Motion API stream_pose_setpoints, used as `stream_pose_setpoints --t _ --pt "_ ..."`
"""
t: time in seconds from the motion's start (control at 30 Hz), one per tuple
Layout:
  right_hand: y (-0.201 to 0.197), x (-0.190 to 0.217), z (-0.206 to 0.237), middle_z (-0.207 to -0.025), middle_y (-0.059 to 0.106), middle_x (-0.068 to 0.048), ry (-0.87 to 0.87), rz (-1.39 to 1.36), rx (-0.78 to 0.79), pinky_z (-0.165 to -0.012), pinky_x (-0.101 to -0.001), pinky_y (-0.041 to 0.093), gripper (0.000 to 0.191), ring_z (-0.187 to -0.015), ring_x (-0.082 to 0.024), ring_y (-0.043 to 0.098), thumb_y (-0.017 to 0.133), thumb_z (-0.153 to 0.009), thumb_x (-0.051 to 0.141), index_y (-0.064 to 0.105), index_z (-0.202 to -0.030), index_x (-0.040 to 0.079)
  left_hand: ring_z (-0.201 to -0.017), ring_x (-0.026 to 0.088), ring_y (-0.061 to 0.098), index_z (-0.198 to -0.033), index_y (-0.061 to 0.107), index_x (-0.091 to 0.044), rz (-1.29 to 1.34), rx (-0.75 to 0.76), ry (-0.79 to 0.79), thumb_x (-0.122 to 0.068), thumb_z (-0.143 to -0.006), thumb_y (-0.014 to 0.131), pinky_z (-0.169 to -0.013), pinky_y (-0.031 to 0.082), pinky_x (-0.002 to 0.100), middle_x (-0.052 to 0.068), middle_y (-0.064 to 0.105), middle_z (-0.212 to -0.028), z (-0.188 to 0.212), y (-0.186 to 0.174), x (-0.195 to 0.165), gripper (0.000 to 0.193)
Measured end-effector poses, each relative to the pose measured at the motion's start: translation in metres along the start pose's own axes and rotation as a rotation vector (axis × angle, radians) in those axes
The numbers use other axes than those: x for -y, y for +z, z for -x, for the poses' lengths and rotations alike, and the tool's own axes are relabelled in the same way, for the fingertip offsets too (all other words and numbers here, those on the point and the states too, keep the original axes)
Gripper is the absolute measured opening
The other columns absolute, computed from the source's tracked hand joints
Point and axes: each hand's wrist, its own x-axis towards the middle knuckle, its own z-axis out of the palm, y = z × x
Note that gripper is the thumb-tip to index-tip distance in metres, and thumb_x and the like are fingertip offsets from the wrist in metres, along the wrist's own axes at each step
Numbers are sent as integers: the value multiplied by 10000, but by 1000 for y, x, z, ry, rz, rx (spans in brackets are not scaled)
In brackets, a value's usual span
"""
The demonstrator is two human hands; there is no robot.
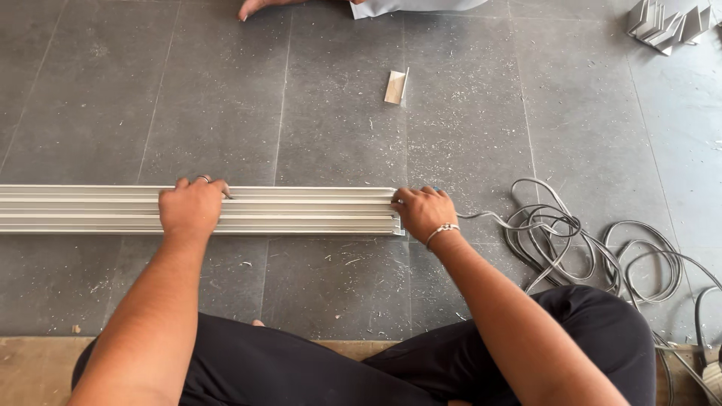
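Lying flat across the grey tiled floor point(466, 113), a long ribbed aluminium profile point(301, 210) runs off the left edge of view. Left hand point(190, 209) presses palm-down on its middle, fingers curled over the far edge; right hand point(423, 213) closes around the cut end. Judged stiff, light for its length, smooth and slippery, with sharp sawn edges; best gripped across its width near both ends. Coiled grey cable point(571, 233) lies beside it.
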Motion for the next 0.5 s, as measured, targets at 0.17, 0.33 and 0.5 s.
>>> stream_pose_setpoints --t 0.17,0.33,0.5 --pt "-2 -51 -5 -1356 650 13 -155 188 160 -1043 -403 501 373 -1244 -217 611 454 -1046 356 629 -1345 218 -1050 251 694 -1082 762 -282 224 48 -156 -198 -989 585 -882 519 474 10 760 -1070 -7 5 4 217" --pt "-56 -150 8 -1445 599 20 294 176 388 -1094 -406 491 410 -1339 -256 565 568 -1019 491 657 -1365 288 -1072 264 677 -1068 767 -303 514 149 -372 -275 -921 679 -988 437 520 19 782 -1017 -6 -1 11 173" --pt "-158 -216 26 -1267 726 -53 448 617 94 -937 -434 597 331 -1121 -267 716 584 -1007 257 704 -1312 306 -1084 242 667 -1010 787 -297 520 179 -417 -276 -915 688 -1021 417 513 -2 773 -1007 -3 -11 11 138"
